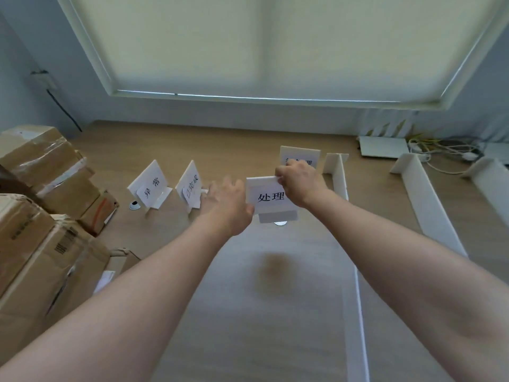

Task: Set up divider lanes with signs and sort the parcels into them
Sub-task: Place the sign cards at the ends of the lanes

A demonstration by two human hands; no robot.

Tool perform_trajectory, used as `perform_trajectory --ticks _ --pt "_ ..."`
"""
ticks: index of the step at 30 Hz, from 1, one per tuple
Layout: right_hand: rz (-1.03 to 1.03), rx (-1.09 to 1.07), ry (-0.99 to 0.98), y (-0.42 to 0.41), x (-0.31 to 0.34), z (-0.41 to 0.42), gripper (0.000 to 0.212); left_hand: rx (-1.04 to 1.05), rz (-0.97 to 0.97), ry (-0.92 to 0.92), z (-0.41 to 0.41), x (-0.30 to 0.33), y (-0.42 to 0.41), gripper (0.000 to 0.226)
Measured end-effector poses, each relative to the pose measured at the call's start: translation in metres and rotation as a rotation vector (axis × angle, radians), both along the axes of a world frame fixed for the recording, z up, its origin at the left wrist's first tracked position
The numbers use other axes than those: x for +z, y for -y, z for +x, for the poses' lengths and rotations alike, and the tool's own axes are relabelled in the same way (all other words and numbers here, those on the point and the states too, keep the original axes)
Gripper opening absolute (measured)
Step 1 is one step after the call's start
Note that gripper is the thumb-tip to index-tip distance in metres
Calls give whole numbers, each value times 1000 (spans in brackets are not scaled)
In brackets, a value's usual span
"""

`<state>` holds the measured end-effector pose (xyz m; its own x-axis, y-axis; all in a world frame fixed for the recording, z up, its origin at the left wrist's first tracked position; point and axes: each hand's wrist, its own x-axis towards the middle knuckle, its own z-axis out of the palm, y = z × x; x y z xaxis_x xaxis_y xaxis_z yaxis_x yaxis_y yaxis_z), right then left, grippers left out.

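Both hands grip one white sign (pixel 271 197) reading 处理, held just above the wooden table (pixel 248 144). The left hand (pixel 227 204) clamps its left edge, fingers closed on it; the right hand (pixel 298 183) pinches its top right corner. Left of the left fingers stand two more flat, matte signs (pixel 151 186), then stacked taped cardboard parcels (pixel 41 188). Behind the right fingers stands another sign (pixel 300 155); right of them run thin white dividers (pixel 337 175), with bare wood between.
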<state>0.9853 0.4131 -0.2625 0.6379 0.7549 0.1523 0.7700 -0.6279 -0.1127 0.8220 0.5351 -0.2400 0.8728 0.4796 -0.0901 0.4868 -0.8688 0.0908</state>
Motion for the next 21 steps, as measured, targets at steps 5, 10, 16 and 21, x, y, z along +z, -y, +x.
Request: perform_trajectory --ticks 5,10,16,21 --pt "-17 -101 42 73 20 24 22 -55 24 41 19 8 57 35" --pt "-14 -173 80 138 30 19 19 -128 26 65 24 11 107 35" --pt "-7 -301 143 208 44 25 18 -213 44 42 20 11 157 25" --pt "13 -342 177 246 40 48 13 -224 99 69 44 16 189 30"
